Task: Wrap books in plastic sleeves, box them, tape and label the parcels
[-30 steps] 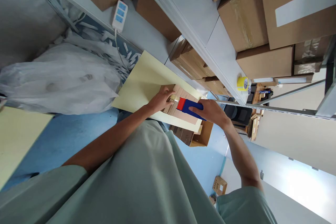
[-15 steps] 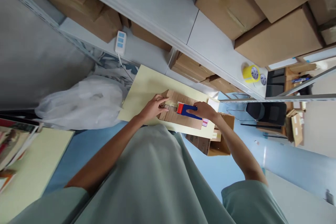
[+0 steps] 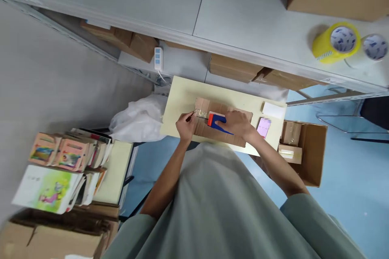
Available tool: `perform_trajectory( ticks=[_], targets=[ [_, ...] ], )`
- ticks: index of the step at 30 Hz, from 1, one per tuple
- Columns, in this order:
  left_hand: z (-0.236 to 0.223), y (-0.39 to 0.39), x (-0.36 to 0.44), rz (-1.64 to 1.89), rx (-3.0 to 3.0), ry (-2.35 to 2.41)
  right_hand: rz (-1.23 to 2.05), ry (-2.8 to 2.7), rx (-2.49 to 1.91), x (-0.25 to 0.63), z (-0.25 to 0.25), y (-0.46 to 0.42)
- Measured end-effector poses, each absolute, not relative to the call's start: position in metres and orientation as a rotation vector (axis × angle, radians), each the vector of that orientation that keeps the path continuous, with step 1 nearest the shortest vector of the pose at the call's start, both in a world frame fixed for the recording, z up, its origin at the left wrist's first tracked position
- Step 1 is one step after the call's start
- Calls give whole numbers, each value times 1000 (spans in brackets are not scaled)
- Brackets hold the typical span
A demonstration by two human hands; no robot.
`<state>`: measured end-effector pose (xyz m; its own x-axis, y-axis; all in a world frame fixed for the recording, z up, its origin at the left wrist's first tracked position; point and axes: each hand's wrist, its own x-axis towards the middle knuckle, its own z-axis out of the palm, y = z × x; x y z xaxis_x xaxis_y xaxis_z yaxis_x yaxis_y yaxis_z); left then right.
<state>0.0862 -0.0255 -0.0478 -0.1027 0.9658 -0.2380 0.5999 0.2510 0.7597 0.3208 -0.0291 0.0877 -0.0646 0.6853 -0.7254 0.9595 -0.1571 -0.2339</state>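
Note:
A piece of brown cardboard point(image 3: 206, 131) lies flat on the pale yellow table point(image 3: 179, 95). Clear tape point(image 3: 201, 113) shines across its left part. My left hand point(image 3: 186, 126) is closed in a pinch at the left end of this tape, by the cardboard's edge. Over the middle of the cardboard, my right hand point(image 3: 237, 122) grips a flat blue thing with a red end point(image 3: 217, 121); its kind is not clear. The red end points left toward the tape, and my palm hides the far part. A phone point(image 3: 263, 127) with a lit pink screen lies right of my right hand.
A white block point(image 3: 274, 109) sits behind the phone. An open carton point(image 3: 313, 153) holding small boxes stands right of the table. Above runs a shelf point(image 3: 243, 20) with a yellow tape roll point(image 3: 336, 43). Books point(image 3: 73, 153) and a white plastic bag point(image 3: 136, 119) are at left.
My view has swung, bringing books and phone into sight. My left hand, spread half a second ago, now pinches at the cardboard's left edge. My right hand still grips the blue-and-red thing.

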Motion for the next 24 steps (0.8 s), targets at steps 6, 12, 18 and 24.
perform_trajectory(
  ticks=[6,12,18,24],
  targets=[
    [-47,-27,94,608,1452,1910,-1138,1833,1881,340,95,-37],
    [-52,-24,89,604,1515,1878,-1290,1785,1898,436,129,-93],
    [-64,-20,86,687,1553,1881,-1400,1557,1942,530,158,-163],
    [-70,-19,93,735,1571,1912,-1526,1513,1934,541,149,-183]
  ],
)
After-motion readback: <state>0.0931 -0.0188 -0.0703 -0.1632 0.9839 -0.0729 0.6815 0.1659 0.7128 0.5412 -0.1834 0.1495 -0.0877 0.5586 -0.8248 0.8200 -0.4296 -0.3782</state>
